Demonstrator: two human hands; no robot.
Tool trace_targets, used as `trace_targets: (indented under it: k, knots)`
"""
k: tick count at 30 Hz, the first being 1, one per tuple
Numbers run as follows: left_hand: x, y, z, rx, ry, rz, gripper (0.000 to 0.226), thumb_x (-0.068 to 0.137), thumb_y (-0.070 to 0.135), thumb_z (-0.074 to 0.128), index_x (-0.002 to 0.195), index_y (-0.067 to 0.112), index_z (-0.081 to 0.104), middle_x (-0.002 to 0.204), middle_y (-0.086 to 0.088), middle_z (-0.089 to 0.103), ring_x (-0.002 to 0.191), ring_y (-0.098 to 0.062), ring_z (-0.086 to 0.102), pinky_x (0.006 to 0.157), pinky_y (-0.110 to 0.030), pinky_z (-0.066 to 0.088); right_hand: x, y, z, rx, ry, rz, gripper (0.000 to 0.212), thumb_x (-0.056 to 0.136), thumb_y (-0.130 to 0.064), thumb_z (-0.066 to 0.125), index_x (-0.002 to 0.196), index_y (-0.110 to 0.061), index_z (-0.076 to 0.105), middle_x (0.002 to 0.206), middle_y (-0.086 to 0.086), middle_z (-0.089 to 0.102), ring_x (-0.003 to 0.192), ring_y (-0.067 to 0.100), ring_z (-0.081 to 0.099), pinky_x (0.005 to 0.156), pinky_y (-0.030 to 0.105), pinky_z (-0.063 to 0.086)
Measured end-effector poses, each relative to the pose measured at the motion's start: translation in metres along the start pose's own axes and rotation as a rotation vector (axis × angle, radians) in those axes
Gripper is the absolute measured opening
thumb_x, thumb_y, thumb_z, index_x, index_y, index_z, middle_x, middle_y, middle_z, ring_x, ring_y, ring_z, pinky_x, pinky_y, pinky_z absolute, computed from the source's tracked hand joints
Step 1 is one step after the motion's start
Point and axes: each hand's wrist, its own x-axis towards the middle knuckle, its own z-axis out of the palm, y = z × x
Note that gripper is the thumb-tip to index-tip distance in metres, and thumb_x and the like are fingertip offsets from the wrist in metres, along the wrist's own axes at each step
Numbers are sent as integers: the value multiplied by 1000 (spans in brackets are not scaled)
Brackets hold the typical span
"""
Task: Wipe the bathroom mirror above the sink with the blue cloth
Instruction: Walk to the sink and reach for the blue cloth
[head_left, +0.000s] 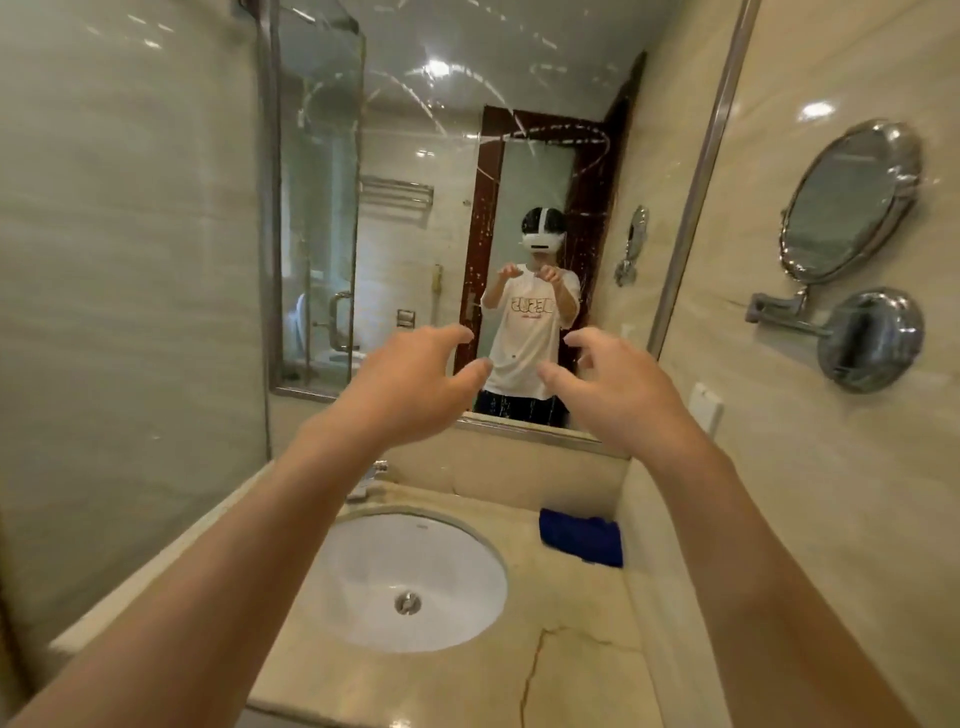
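The mirror (415, 130) fills the wall above the sink, framed in metal, and its glass is crossed by arcs and spatters of white droplets, thickest over the reflected doorway. It is rigid and fixed, so it will take firm pressure, but wet glass is slick and a cloth will probably glide rather than drag; streaks seem likely unless the strokes overlap.

Below it the desk (571, 675) of pale stone runs wall to wall, with a crack line showing near its front edge. The white sink (363, 571) is set into it, a chrome tap (366, 480) at its back rim.

The blue cloth (579, 535) lies bunched on the desk in the back right corner, just beside the right wall and to the right of the sink. It looks soft, light and limp, apparently a plush microfibre; it will crumple to whatever shape the fingers give it. Taking it from above by its raised middle fold should gather enough bulk for a flat wiping pad.

The left hand (415, 379) and the right hand (618, 384) are raised in front of the mirror, near each other but apart, fingers loosely curved and holding nothing, well above the cloth.
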Motion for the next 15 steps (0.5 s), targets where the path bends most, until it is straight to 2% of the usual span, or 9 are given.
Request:
trace_targets:
  k: [4, 7, 10, 13, 15]
  knots:
    - [57, -28, 42, -13, -82, 35, 55, 99, 45, 46, 147, 19, 38, 147, -2, 45, 131, -19, 45, 105, -39, 39, 35, 29, 32, -7, -13, 79, 53, 95, -48, 51, 141, -25, 40, 126, 1, 53, 97, 13, 47, 74, 30, 41]
    - [110, -49, 82, -79, -136, 69, 54, 98, 45, 47, 146, 20, 40, 147, -1, 46, 130, -17, 45, 102, -36, 39, 66, 54, 61, -11, -9, 151, 51, 95, -45, 52, 141, -23, 42, 126, 0, 54, 103, 14, 52, 81, 31, 46]
    - [158, -68, 134, -144, -226, 100, 51, 98, 44, 47, 143, 19, 44, 144, 0, 49, 124, -15, 48, 96, -32, 40, 99, 87, 96, 37, 5, 257, 48, 95, -42, 54, 137, -20, 47, 123, 0, 59, 110, 17, 56, 93, 38, 50]
    - [198, -86, 190, -210, -338, 84, 52, 98, 43, 48, 144, 19, 44, 144, -1, 49, 129, -19, 47, 102, -34, 40, 134, 129, 134, 50, -22, 379, 43, 95, -40, 54, 133, -20, 52, 117, -2, 62, 107, 16, 58, 90, 33, 50]
    - [219, -100, 232, -240, -412, 44, 52, 98, 41, 48, 144, 17, 44, 141, -3, 52, 128, -21, 49, 103, -36, 42, 149, 158, 164, 45, -44, 472, 42, 95, -40, 53, 133, -20, 53, 119, -3, 62, 108, 16, 58, 90, 34, 50]
